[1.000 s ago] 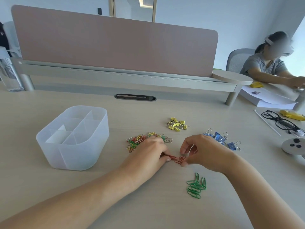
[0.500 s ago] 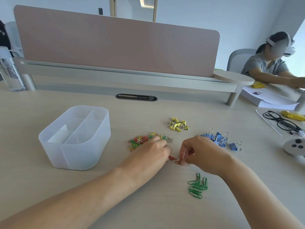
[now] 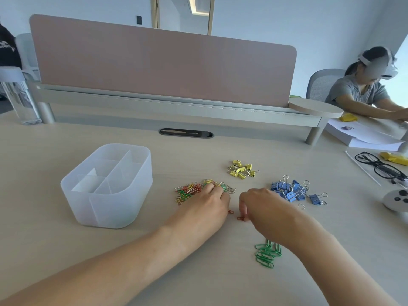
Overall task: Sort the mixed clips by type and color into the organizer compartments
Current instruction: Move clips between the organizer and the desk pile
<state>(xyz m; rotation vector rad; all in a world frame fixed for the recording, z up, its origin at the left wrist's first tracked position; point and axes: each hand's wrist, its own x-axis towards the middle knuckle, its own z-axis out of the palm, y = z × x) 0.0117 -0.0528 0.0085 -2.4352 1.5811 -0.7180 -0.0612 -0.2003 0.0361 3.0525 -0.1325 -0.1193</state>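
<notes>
Head camera: looks down on a pale wood-grain table (image 3: 66, 250) that carries everything listed here.
Divider: a dusty-pink rounded desk panel (image 3: 163, 62) stands upright along the far side of the table.
Organizer: a translucent white plastic organizer (image 3: 110, 208) sits upright on the left part of the table. Inner walls split it into several compartments, and it is well apart from every clip.
Left hand: the left hand (image 3: 207, 204) lies palm down with its fingers curled onto the near right edge of the mixed pile. The fingertips are hidden, so whether its grip holds a clip cannot be told.
Right hand: the right hand (image 3: 262, 204) is just beside the left. Its grip is closed, thumb and curled fingers pinching 1 orange-red wire paper clip (image 3: 241, 218) down at the table surface.
Mixed pile: a heap of red, green, yellow and silver wire paper clips (image 3: 187, 192) lies right of the organizer.
Blue: a cluster of blue metal binder clips with silver handles (image 3: 289, 191) lies just right of the right hand, with 1 clip slightly apart at its right.
Green: a bunch of green wire paper clips (image 3: 267, 253) lies nearest the camera, partly under the right forearm.
Yellow: a cluster of small yellow binder clips (image 3: 241, 170) lies beyond the hands.
Loose clip: another orange-red paper clip (image 3: 231, 211) lies on the table between the 2 hands, at the edge of the left hand.
</notes>
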